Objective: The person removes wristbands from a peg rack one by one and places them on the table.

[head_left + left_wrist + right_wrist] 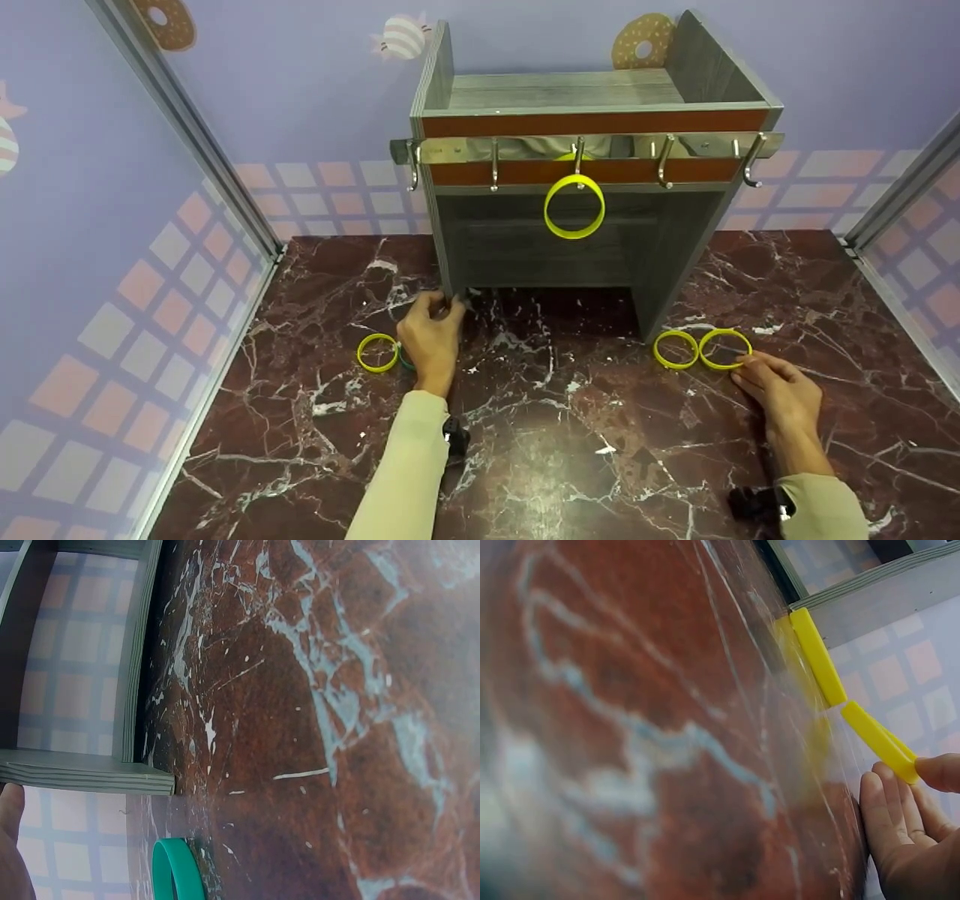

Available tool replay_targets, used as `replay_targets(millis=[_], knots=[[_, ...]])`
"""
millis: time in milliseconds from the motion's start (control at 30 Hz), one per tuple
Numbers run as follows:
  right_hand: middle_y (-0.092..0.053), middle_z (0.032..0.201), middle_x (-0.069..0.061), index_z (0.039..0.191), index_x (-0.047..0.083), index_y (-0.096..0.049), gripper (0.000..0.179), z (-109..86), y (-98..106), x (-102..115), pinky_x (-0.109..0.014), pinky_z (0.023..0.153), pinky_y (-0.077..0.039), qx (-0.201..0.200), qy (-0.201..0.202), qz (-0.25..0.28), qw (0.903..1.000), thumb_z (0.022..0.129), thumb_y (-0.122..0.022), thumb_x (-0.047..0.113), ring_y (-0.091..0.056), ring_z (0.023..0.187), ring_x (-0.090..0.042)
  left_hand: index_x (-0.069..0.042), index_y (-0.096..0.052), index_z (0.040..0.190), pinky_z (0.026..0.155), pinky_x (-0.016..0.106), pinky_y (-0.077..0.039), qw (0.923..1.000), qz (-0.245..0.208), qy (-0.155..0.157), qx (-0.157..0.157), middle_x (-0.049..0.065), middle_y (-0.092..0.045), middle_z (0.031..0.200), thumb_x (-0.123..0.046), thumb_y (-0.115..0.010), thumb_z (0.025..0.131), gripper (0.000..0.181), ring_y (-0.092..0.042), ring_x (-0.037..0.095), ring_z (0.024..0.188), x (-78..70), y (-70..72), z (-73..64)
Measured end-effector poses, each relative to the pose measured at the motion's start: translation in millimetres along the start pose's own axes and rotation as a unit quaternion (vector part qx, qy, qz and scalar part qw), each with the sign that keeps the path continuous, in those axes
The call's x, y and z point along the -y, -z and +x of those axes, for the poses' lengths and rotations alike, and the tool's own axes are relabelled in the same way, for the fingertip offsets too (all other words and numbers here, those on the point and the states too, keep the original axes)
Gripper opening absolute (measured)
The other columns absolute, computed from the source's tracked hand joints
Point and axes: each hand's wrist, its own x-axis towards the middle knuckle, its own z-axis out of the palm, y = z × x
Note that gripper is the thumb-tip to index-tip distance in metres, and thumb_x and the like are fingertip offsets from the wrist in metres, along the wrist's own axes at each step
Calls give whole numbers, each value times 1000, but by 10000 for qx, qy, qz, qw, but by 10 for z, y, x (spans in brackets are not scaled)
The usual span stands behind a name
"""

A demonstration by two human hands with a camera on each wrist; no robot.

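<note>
My left hand [431, 341] grips the lower front edge of the left side panel [444, 247] of a grey wooden hook rack. Beside it lie a yellow wristband [377, 353] and a green wristband [177, 870], the latter partly hidden by the hand in the head view. On the right, my right hand [784, 394] pinches a yellow wristband [724, 349] between thumb and fingers, tilted up from the table. Its far edge meets another yellow wristband [676, 350] by the foot of the right side panel. One more yellow wristband [574, 207] hangs from the middle hook.
A metal strip [450, 150] with several hooks crosses the rack's front, its ends sticking out past both sides. The rack stands on a dark red marbled tabletop [540, 450]. Patterned walls [315, 90] enclose the table at the back, left and right.
</note>
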Motion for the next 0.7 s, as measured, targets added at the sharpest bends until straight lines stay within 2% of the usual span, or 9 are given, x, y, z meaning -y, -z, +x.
replay_targets(millis=[267, 433, 700], knots=[[-78, 85, -8, 96, 2, -75, 12, 3, 16, -11, -29, 77, -62, 162, 39, -124, 9998, 99, -68, -6, -78, 75, -16, -1, -75, 82, 68, 53, -61, 9999, -46, 82, 44, 15, -78, 82, 1, -86, 77, 12, -77, 33, 75, -21, 7, -7], [-78, 85, -6, 96, 3, -75, 11, 5, 18, -11, -28, 77, -62, 127, 11, -303, 9995, 99, -68, -6, -78, 75, -15, 0, -76, 82, 67, 48, -62, 9999, -16, 123, 65, 15, -78, 82, 0, -86, 78, 11, -78, 31, 75, -24, 14, -8], [-77, 82, -4, 96, 3, -76, 13, 19, -19, 9, -25, 73, -62, 35, 46, -727, 9973, 97, -69, -8, -77, 72, -13, -2, -76, 83, 70, 48, -61, 9999, 66, 79, 37, 12, -78, 82, -4, -86, 77, 12, -78, 29, 76, -16, 13, -3]])
